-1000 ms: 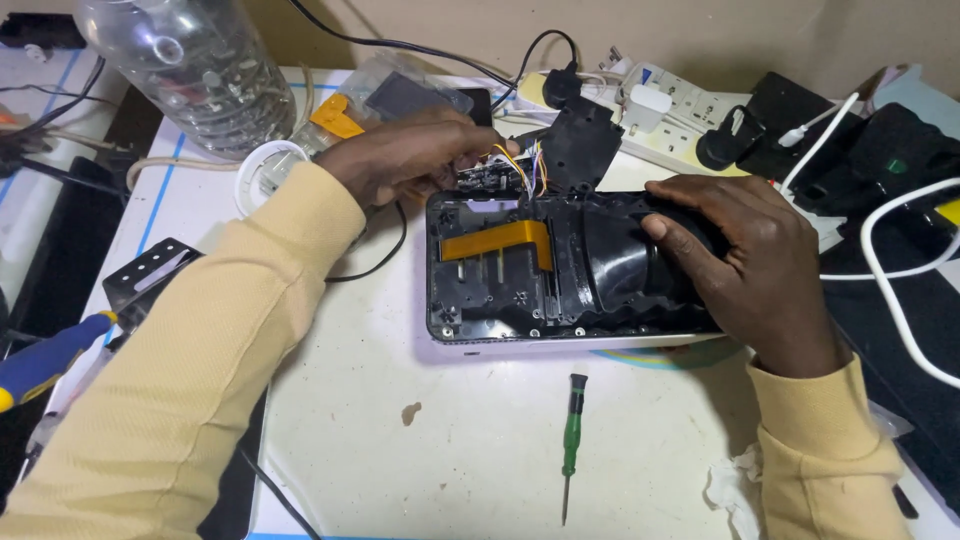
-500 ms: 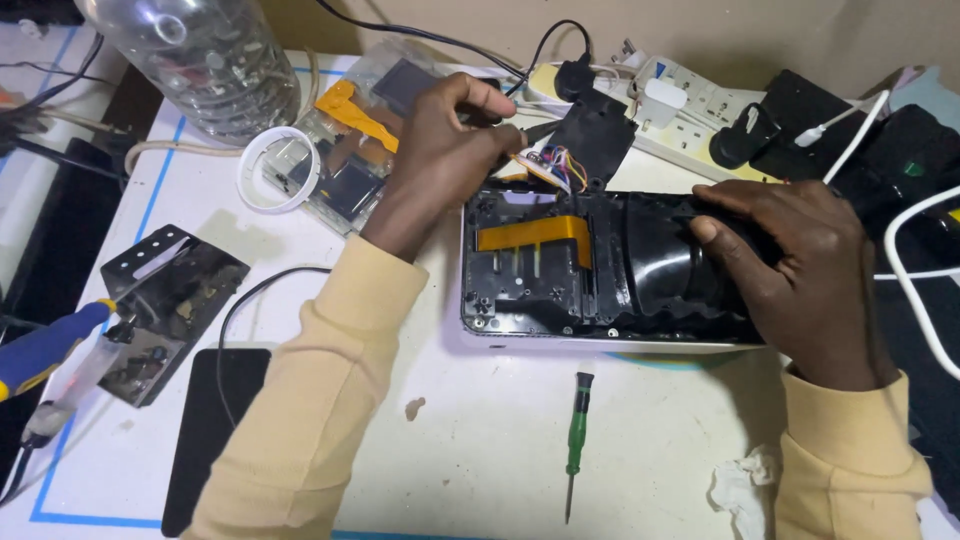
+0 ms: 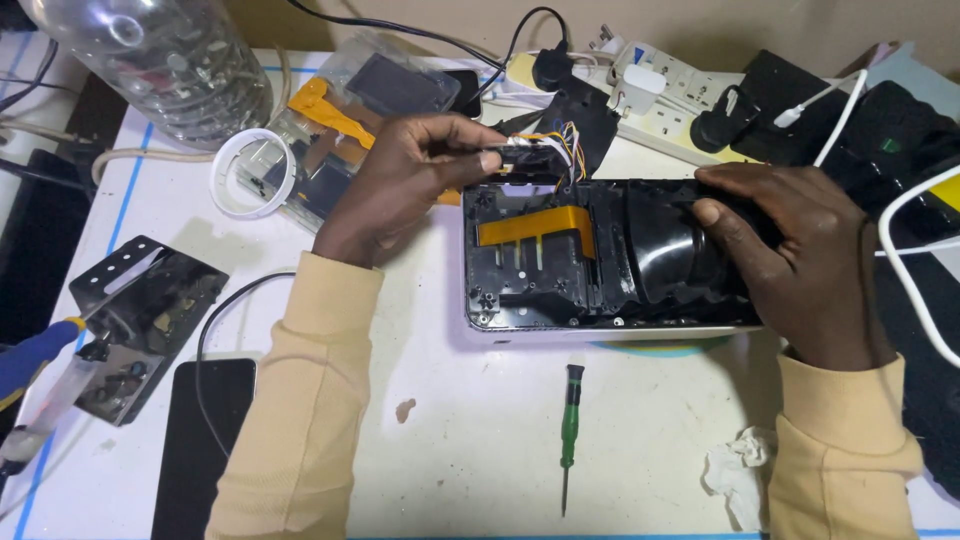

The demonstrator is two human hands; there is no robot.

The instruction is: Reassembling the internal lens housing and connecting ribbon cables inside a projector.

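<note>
Head view: left hand [image 3: 400, 185] fingers pinch small wired part [image 3: 525, 155] at center top; right hand [image 3: 800, 260] fingers wrap open black casing [image 3: 600, 270]. Tugging risks tearing thin wires [image 3: 562, 140] or orange ribbon [image 3: 540, 225].

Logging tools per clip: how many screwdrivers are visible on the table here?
1. A thin green-handled screwdriver lies on the white table, in front of the opened black device casing and between the person's two sleeves. Others may be hidden under the arms or the clutter at the left edge.
</note>
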